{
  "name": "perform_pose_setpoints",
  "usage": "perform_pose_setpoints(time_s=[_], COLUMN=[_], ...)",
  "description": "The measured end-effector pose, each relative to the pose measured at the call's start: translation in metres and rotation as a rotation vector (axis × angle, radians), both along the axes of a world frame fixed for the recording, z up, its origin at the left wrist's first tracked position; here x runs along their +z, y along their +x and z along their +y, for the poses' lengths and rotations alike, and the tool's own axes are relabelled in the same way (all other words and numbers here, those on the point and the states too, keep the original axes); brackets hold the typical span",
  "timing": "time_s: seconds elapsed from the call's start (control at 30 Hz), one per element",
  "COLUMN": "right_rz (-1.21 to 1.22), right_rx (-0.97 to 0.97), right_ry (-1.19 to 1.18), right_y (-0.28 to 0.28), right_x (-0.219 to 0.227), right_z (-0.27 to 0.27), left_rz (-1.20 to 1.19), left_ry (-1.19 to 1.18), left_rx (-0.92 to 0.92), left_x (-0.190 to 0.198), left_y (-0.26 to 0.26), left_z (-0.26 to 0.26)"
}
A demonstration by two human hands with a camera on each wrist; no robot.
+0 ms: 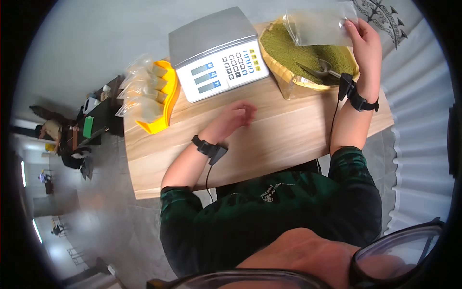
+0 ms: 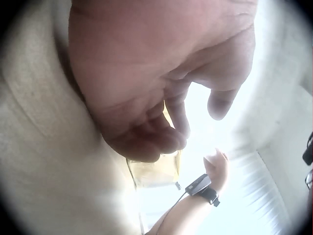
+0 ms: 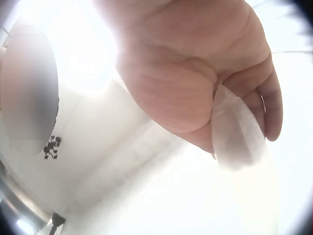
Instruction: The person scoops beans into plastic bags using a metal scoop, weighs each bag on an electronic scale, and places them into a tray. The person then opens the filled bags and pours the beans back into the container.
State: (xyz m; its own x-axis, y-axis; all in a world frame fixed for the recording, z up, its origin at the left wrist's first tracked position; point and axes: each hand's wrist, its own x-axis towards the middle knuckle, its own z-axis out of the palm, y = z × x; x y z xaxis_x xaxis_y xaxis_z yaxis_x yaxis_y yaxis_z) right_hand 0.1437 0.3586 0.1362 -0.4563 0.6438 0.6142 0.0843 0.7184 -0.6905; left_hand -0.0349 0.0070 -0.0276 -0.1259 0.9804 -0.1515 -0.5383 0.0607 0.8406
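Observation:
In the head view my right hand pinches one edge of a clear plastic bag between thumb and fingers. The bag hangs over a yellow-lined sack filled with small green grains. On the grains lies a metal scoop, its handle toward my right wrist. The right wrist view shows the pinched bag below the palm. My left hand hovers low by the table front of the scale, fingers loosely curled, nothing in them. That relaxed left hand fills the left wrist view.
A digital scale with a bare metal plate stands mid-table, left of the sack. Beside it, a yellow holder carries several clear bags with contents. The wooden table ends near my body; a white curtain hangs right.

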Motion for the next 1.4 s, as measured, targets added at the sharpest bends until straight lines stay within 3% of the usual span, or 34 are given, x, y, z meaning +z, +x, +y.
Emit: perform_pose_setpoints(time_s=[0.03,0.1,0.17,0.23,0.27,0.33,0.43,0.5,0.53,0.6,0.63,0.7,0.73,0.83,0.9,1.0,1.07,1.13,1.2,1.27,1.33,1.4], right_rz=[0.016,0.168,0.225,0.263,0.245,0.197,0.063,-0.343,-0.349,-0.402,-0.405,-0.517,-0.518,-0.603,-0.574,-0.561,-0.569,-0.57,-0.569,-0.569,-0.576,-0.574], right_rx=[0.023,0.294,0.462,0.633,0.735,0.875,1.092,1.061,1.083,1.349,1.366,1.405,1.419,1.41,1.405,1.385,1.402,1.414,1.426,1.416,1.407,1.381], right_ry=[-0.003,-0.254,-0.353,-0.456,-0.575,-0.708,-0.941,-0.907,-0.905,-1.097,-1.095,-1.229,-1.227,-1.301,-1.362,-1.435,-1.444,-1.443,-1.471,-1.479,-1.489,-1.519], right_y=[-0.003,-0.011,-0.023,-0.037,-0.045,-0.062,-0.076,-0.082,-0.084,-0.088,-0.089,-0.095,-0.097,-0.101,-0.103,-0.106,-0.108,-0.11,-0.109,-0.109,-0.109,-0.111], right_x=[-0.001,-0.003,-0.003,-0.007,-0.012,-0.03,-0.058,-0.075,-0.086,-0.111,-0.123,-0.142,-0.148,-0.159,-0.164,-0.168,-0.169,-0.168,-0.168,-0.168,-0.169,-0.172], right_z=[0.0,-0.008,-0.037,-0.074,-0.094,-0.13,-0.168,-0.183,-0.191,-0.204,-0.207,-0.207,-0.206,-0.201,-0.198,-0.195,-0.194,-0.193,-0.192,-0.193,-0.193,-0.193], left_rz=[0.016,0.146,0.233,0.385,0.387,0.067,-0.033,-0.04,-0.028,0.011,0.036,0.405,0.414,1.48,2.126,2.047,1.902,1.853,1.5,1.433,2.082,2.293], left_ry=[-0.003,0.118,0.124,0.144,0.135,0.16,0.347,0.347,0.336,0.319,0.31,0.19,0.189,-0.354,-0.759,-0.869,-1.058,-1.101,-0.813,-0.88,-0.623,-0.672], left_rx=[0.023,0.094,0.133,0.311,0.35,0.565,0.807,0.931,1.012,1.176,1.26,1.469,1.478,1.294,0.958,0.651,0.43,0.337,0.353,0.53,0.751,0.77], left_x=[0.009,0.029,0.048,0.068,0.077,0.086,0.086,0.076,0.078,0.084,0.089,0.107,0.112,0.119,0.114,0.04,0.027,0.039,0.062,0.114,0.127,0.143], left_y=[0.004,0.013,0.022,0.04,0.046,0.052,0.054,0.048,0.046,0.041,0.039,0.039,0.039,0.041,0.043,0.026,0.037,0.031,0.001,-0.016,-0.064,-0.094], left_z=[0.002,0.003,-0.001,-0.001,-0.001,-0.005,-0.027,-0.052,-0.067,-0.103,-0.125,-0.168,-0.184,-0.23,-0.25,-0.261,-0.255,-0.253,-0.251,-0.226,-0.223,-0.209])
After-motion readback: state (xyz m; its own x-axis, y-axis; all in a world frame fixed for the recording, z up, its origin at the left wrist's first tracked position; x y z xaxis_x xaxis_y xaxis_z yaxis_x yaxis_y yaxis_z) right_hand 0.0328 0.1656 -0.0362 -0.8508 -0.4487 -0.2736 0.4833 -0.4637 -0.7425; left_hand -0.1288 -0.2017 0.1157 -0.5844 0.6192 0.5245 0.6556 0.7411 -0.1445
